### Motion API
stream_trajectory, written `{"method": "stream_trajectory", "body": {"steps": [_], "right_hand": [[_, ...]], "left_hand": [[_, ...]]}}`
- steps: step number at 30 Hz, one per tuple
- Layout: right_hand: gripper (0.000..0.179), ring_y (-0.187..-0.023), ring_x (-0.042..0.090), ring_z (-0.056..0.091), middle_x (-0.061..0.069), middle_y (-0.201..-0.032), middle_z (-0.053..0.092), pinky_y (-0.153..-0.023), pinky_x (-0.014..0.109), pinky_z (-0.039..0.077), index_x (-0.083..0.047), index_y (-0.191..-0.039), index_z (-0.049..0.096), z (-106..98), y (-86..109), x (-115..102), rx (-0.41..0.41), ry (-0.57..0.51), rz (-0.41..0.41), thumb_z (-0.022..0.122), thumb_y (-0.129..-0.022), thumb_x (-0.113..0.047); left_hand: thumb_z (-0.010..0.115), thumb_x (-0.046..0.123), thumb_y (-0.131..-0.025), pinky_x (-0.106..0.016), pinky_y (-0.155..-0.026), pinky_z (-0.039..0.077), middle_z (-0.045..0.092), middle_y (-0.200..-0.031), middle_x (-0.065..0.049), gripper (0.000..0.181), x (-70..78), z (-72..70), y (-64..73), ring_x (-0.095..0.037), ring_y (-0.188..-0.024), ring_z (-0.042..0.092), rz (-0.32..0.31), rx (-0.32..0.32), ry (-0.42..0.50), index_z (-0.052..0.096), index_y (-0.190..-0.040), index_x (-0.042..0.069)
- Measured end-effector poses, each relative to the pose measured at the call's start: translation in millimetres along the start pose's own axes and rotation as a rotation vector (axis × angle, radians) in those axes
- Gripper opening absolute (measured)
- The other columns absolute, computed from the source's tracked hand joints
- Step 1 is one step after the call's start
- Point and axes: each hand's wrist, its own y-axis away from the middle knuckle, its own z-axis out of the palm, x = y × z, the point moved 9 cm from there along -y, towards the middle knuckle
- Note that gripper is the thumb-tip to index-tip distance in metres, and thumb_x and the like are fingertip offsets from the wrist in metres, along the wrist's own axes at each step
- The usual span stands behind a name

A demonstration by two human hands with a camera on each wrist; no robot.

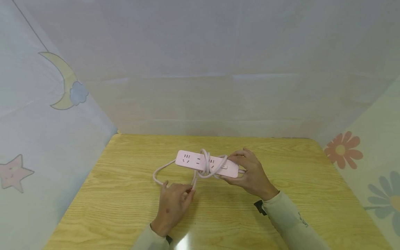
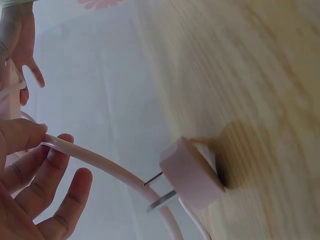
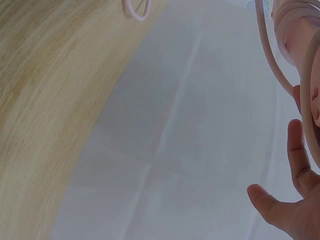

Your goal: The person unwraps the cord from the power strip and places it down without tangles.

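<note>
A pink power strip (image 1: 191, 159) is held up over the table, tilted slightly down to the right, with its cord (image 1: 206, 166) looped around its middle. My right hand (image 1: 250, 173) grips the strip's right end between thumb and fingers. Lower left, my left hand (image 1: 174, 205) pinches a stretch of the cord; in the left wrist view the cord (image 2: 100, 161) runs from between thumb and fingertips. The plug (image 2: 192, 175), with its metal prongs showing, is beside that cord in the left wrist view, close to the wood. My left hand hides the plug in the head view.
The wood-grain table (image 1: 125, 208) lies beneath both hands. A pale sheet (image 1: 212, 104) rises behind it. Side sheets carry a moon (image 1: 64, 80) and a star on the left and flowers (image 1: 343, 150) on the right.
</note>
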Motion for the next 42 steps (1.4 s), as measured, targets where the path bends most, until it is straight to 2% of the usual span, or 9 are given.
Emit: {"method": "stream_trajectory", "body": {"steps": [3, 4, 5, 10, 12, 23, 32, 42], "right_hand": [[0.058, -0.100, 0.030, 0.059, 0.009, -0.103, 0.068, -0.101, 0.072, 0.031, -0.004, -0.099, 0.072, 1, 0.2, 0, -0.005, -0.004, 0.011, 0.065, -0.087, -0.060], [0.058, -0.100, 0.030, 0.059, 0.009, -0.103, 0.069, -0.102, 0.073, 0.029, -0.004, -0.099, 0.072, 1, 0.2, 0, -0.006, -0.006, 0.013, 0.065, -0.087, -0.061], [0.058, -0.100, 0.030, 0.058, 0.009, -0.103, 0.068, -0.100, 0.070, 0.033, -0.004, -0.099, 0.072, 1, -0.1, 0, -0.008, -0.010, 0.015, 0.065, -0.086, -0.060], [0.058, -0.099, 0.030, 0.058, 0.011, -0.104, 0.067, -0.100, 0.070, 0.034, -0.003, -0.099, 0.072, 1, -0.7, -1, -0.006, -0.007, 0.006, 0.066, -0.086, -0.060], [0.059, -0.100, 0.031, 0.059, 0.011, -0.103, 0.068, -0.101, 0.074, 0.029, -0.003, -0.099, 0.071, 1, -1.0, -1, -0.005, -0.004, 0.002, 0.065, -0.087, -0.060], [0.058, -0.099, 0.030, 0.058, 0.010, -0.103, 0.068, -0.102, 0.074, 0.028, -0.004, -0.101, 0.072, 2, -2.1, 0, -0.014, -0.007, 0.010, 0.064, -0.087, -0.060], [0.062, -0.100, 0.032, 0.058, 0.012, -0.105, 0.067, -0.104, 0.072, 0.027, -0.003, -0.104, 0.072, 3, -3.6, -1, -0.026, -0.012, 0.019, 0.062, -0.088, -0.062], [0.057, -0.101, 0.030, 0.059, 0.009, -0.104, 0.068, -0.105, 0.072, 0.025, -0.004, -0.103, 0.073, 3, -4.8, -2, -0.031, -0.034, 0.018, 0.066, -0.087, -0.058]], "left_hand": [[0.086, 0.013, -0.078, -0.073, -0.092, 0.038, 0.074, -0.081, 0.003, 0.015, -4.2, -3.0, -2.2, -0.017, -0.079, 0.069, -0.018, 0.005, -0.003, 0.075, -0.088, 0.011], [0.086, 0.013, -0.078, -0.073, -0.092, 0.038, 0.074, -0.081, 0.004, 0.014, -5.1, -4.3, -2.9, -0.016, -0.079, 0.068, -0.024, 0.008, -0.003, 0.076, -0.088, 0.011], [0.086, 0.012, -0.078, -0.073, -0.092, 0.038, 0.074, -0.080, 0.004, 0.014, -6.3, -5.3, -3.3, -0.016, -0.079, 0.068, -0.030, 0.010, 0.000, 0.076, -0.088, 0.011], [0.086, 0.012, -0.078, -0.073, -0.093, 0.038, 0.073, -0.081, 0.004, 0.014, -9.0, -9.0, -4.8, -0.016, -0.078, 0.068, -0.042, 0.023, 0.006, 0.076, -0.087, 0.012], [0.086, 0.013, -0.078, -0.074, -0.093, 0.037, 0.074, -0.081, 0.003, 0.014, -10.2, -9.4, -5.1, -0.017, -0.078, 0.068, -0.044, 0.020, 0.007, 0.076, -0.088, 0.011], [0.084, 0.010, -0.080, -0.071, -0.096, 0.037, 0.073, -0.082, 0.003, 0.013, -17.7, -12.2, -8.5, -0.019, -0.079, 0.067, -0.065, 0.007, 0.011, 0.075, -0.090, 0.011], [0.086, 0.005, -0.076, -0.070, -0.091, 0.041, 0.073, -0.081, 0.000, 0.017, -21.9, -18.5, -12.6, -0.019, -0.077, 0.067, -0.023, 0.052, 0.031, 0.075, -0.088, 0.007], [0.084, 0.006, -0.079, -0.066, -0.092, 0.042, 0.071, -0.080, 0.001, 0.012, -31.8, -20.6, -19.1, -0.018, -0.076, 0.066, -0.046, 0.034, 0.074, 0.075, -0.088, 0.007]]}}
